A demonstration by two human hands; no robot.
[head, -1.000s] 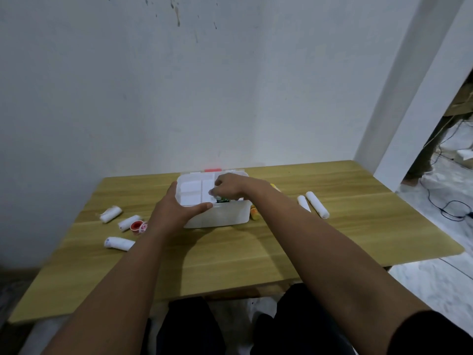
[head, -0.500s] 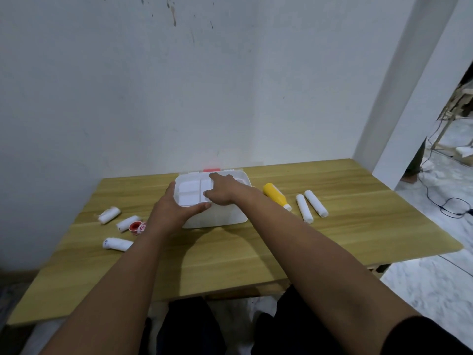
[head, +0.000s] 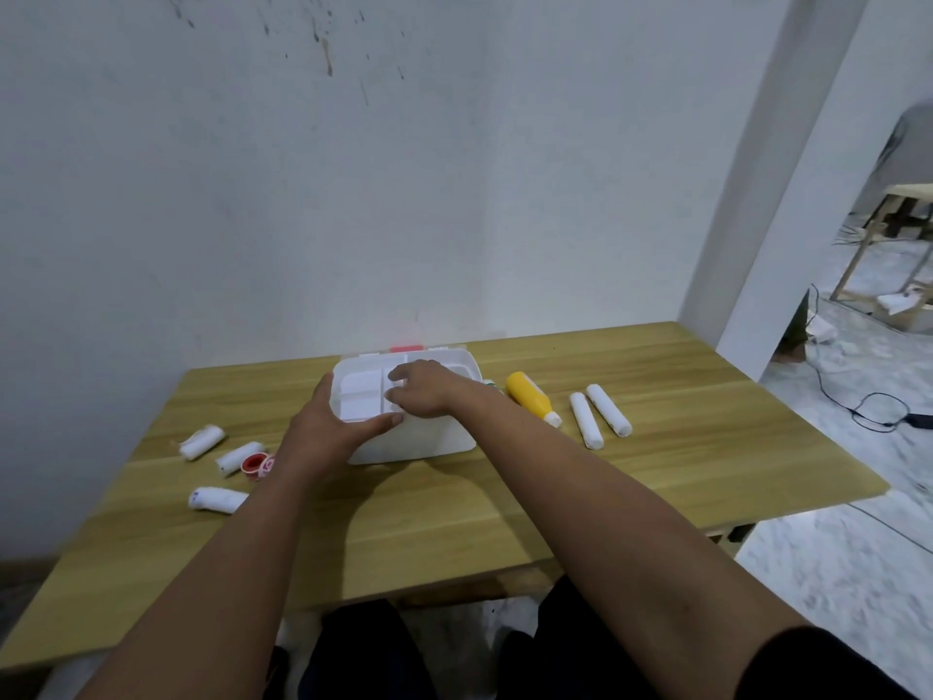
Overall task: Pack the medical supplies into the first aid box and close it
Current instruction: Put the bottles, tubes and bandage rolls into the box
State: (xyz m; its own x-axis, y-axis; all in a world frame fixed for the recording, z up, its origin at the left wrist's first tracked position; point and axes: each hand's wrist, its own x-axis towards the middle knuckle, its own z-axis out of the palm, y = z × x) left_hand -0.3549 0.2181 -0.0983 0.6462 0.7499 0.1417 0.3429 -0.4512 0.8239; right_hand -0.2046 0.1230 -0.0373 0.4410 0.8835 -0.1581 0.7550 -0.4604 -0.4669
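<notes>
Resting on the wooden table (head: 454, 507), the white first aid box (head: 419, 437) sits against the wall side, its compartment tray showing on top. The left hand (head: 323, 437) braces the box's left front corner, fingers spread wide with the thumb laid along the near rim, holding nothing else. The right hand (head: 421, 391) lies over the middle of the tray, fingers curled low; whether they pinch anything cannot be told.

A second ago a small dark-green item sat under the right fingers at the tray's front edge; it no longer shows, so it has probably been tucked in. The yellow bottle (head: 530, 399), earlier hidden by the right forearm, now lies in plain view just right of the box.

Most supplies remain outside the box: two white rolls (head: 601, 421) right of the bottle, and left of the box three more rolls (head: 217, 499) with a red-and-white tape spool (head: 257, 467) among them. Packing therefore appears barely begun, and closing is some way off.
</notes>
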